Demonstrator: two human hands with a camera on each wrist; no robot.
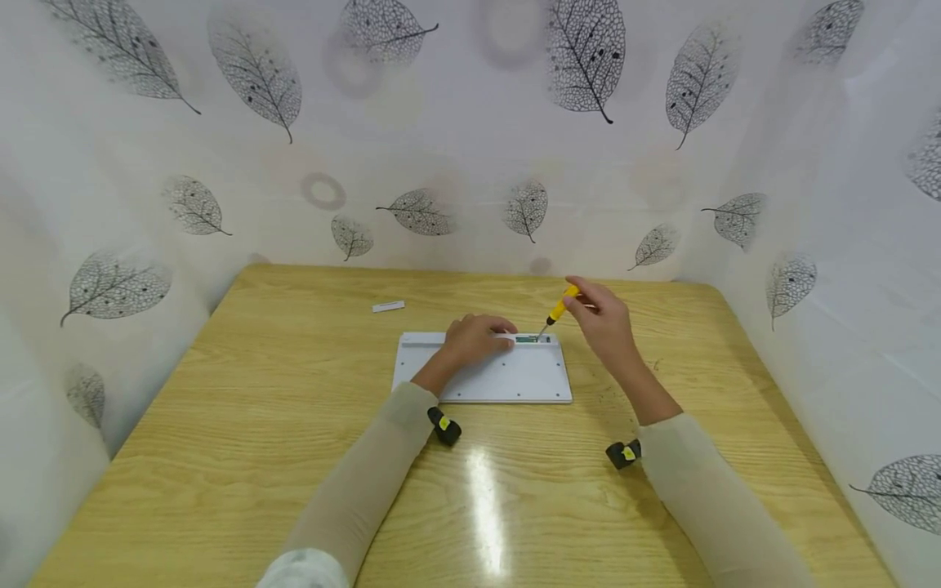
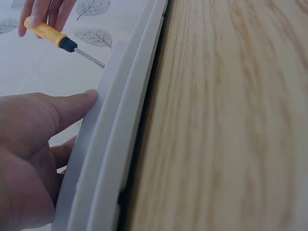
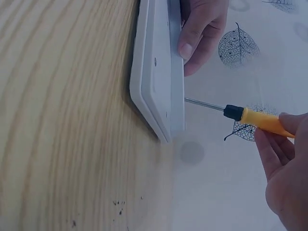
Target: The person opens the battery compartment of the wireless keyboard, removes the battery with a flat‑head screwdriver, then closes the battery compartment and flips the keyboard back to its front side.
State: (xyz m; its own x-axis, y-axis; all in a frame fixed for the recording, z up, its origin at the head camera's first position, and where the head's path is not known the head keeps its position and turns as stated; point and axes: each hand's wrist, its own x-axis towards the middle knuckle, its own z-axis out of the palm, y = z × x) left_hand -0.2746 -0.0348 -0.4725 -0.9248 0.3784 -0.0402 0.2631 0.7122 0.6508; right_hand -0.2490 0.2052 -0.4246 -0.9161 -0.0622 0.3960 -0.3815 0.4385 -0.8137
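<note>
A white keyboard point(image 1: 478, 380) lies underside up on the table, with screw holes dotted over it. Along its raised far ridge, a compartment point(image 1: 527, 339) stands uncovered and shows a green strip inside. My left hand point(image 1: 474, 339) grips this ridge, thumb on the near side and fingers over the far side, as the left wrist view also shows. In my right hand point(image 1: 604, 320) is a yellow-handled screwdriver point(image 1: 562, 305), pinched between thumb and fingers. Its metal shaft point(image 3: 204, 103) slants down to the compartment's right part; the ridge hides the tip in both wrist views.
Behind the keyboard, a small white strip point(image 1: 388, 307) lies on the wooden table point(image 1: 294, 425). Dark specks point(image 3: 119, 208) mark the wood right of the keyboard. A leaf-patterned curtain point(image 1: 456, 147) surrounds the table's back and sides.
</note>
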